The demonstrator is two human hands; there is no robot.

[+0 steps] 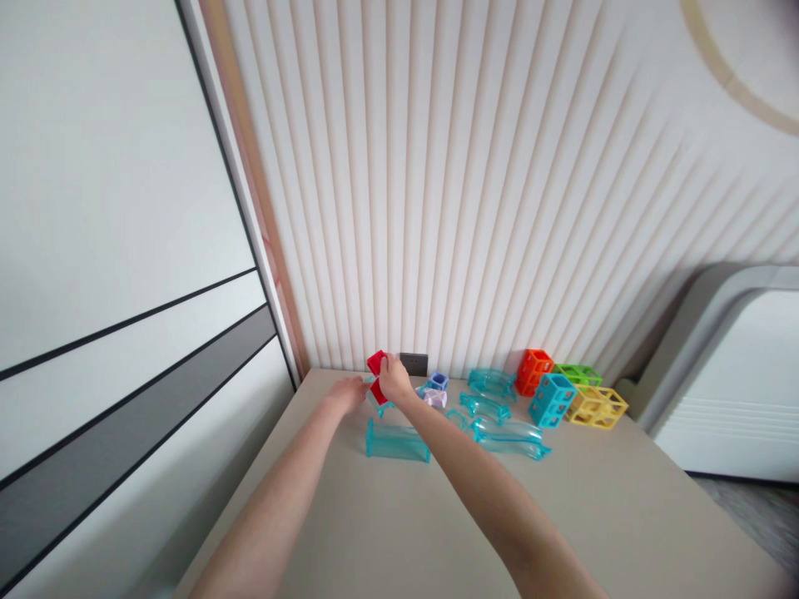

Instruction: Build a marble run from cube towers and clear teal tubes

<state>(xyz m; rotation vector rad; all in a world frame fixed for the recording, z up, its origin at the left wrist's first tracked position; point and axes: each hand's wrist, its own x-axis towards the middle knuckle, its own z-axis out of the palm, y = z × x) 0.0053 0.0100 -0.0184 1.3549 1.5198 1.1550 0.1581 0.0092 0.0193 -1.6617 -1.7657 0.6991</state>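
My right hand is closed around a red plastic toy block piece, which shows above and below the fingers near the back edge of the table. Just to its left, my left hand is closed, its fingertips pinching at a clear teal piece mostly hidden beside the red one. Below the hands, part of another teal piece shows. In front of them a straight clear teal tube lies on the table, its right end close to my right forearm.
Right of my arm are a blue piece, a lilac piece and several curved teal tubes. Farther right stand orange, blue, green and yellow frame blocks. A ribbed wall with a black socket borders the table.
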